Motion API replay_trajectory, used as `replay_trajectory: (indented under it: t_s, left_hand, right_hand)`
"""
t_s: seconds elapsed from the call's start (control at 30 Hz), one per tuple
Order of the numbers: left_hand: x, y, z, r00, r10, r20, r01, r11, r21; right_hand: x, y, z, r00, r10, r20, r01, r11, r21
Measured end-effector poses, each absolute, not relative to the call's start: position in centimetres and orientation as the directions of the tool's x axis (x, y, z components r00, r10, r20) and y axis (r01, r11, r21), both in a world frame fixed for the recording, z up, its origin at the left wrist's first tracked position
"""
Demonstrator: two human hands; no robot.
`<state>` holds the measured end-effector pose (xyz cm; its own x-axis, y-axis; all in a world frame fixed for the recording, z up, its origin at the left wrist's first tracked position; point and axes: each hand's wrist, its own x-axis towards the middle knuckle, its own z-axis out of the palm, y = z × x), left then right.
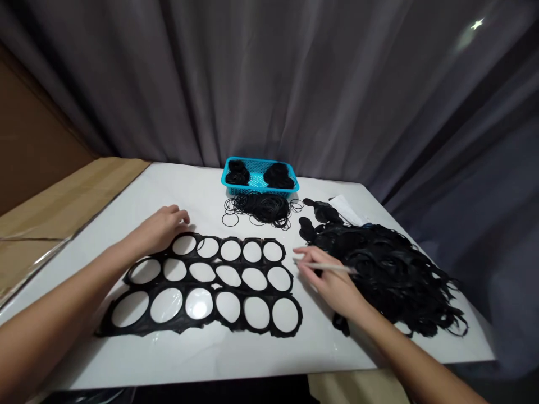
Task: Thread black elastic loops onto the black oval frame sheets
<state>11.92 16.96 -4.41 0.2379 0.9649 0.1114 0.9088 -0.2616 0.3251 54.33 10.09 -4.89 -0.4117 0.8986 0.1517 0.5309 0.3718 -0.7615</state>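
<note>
A black rubber sheet (pixel 214 283) with three rows of large round holes lies flat on the white table. My left hand (pixel 166 224) is at its far left corner, fingers curled and pressed together; a dark edge shows by the fingertips, but what they pinch is hidden. My right hand (pixel 326 278) is closed around a thin pale pen-like stick (pixel 326 267), just right of the sheet, its tip pointing left. Beyond the sheet lies a loose heap of thin black rings (pixel 267 207). To the right of my right hand spreads a pile of black rubber scraps (pixel 383 269).
A blue plastic basket (pixel 259 189) holding two bunches of black rings stands at the back of the white table (pixel 202 356). A white paper or cloth (pixel 347 210) lies behind the scraps. Cardboard (pixel 80 191) borders the left side, and a grey curtain (pixel 252 78) hangs behind.
</note>
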Motion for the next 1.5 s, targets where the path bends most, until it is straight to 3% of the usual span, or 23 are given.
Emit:
replay_trajectory:
  t_s: [0.13,0.27,0.43,0.67,0.87,1.0,1.07,1.2,1.37,1.5]
  left_hand:
    - [8.6,17.1,-5.0,0.24,0.971,-0.005,0.912,-0.224,0.343]
    - [8.1,16.3,-5.6,0.301,0.953,-0.043,0.899,-0.268,0.347]
    - [8.3,16.3,-6.4,0.309,0.951,0.021,0.9,-0.3,0.317]
    - [10.5,17.2,-7.5,0.227,0.966,0.124,0.947,-0.249,0.204]
    - [12.6,14.3,-6.3,0.222,0.942,0.253,0.953,-0.265,0.149]
    - [16.9,9.1,-5.5,0.448,0.864,0.232,0.847,-0.493,0.199]
    - [19.4,6.2,-5.5,0.625,0.758,0.186,0.716,-0.652,0.251]
    - [22.8,2.7,-5.8,0.774,0.62,0.127,0.582,-0.777,0.24]
    - [25.0,3.7,-5.9,0.781,0.608,0.143,0.546,-0.775,0.319]
    - [26.6,5.0,-6.9,0.852,0.499,0.157,0.446,-0.851,0.279]
  right_hand:
    - [51.0,15.1,-7.0,-0.411,0.9,0.147,0.504,0.358,-0.786]
    - [49.4,16.0,-8.9,-0.486,0.832,0.267,0.514,0.519,-0.683]
    - [49.9,16.1,-10.1,-0.412,0.823,0.39,0.612,0.568,-0.55]
    - [50.1,18.3,-10.3,-0.338,0.861,0.38,0.68,0.503,-0.533]
    - [50.9,17.6,-8.6,-0.296,0.888,0.351,0.666,0.456,-0.59]
    - [52.3,12.8,-6.4,-0.227,0.91,0.346,0.583,0.412,-0.701]
    - [52.6,9.4,-6.1,-0.331,0.907,0.26,0.534,0.407,-0.741]
    - [53.1,4.7,-7.3,-0.544,0.827,0.142,0.509,0.46,-0.728]
    - [53.8,3.9,-7.4,-0.337,0.934,0.122,0.497,0.286,-0.819]
    - [53.3,3.8,-6.7,-0.247,0.968,0.037,0.424,0.142,-0.895]
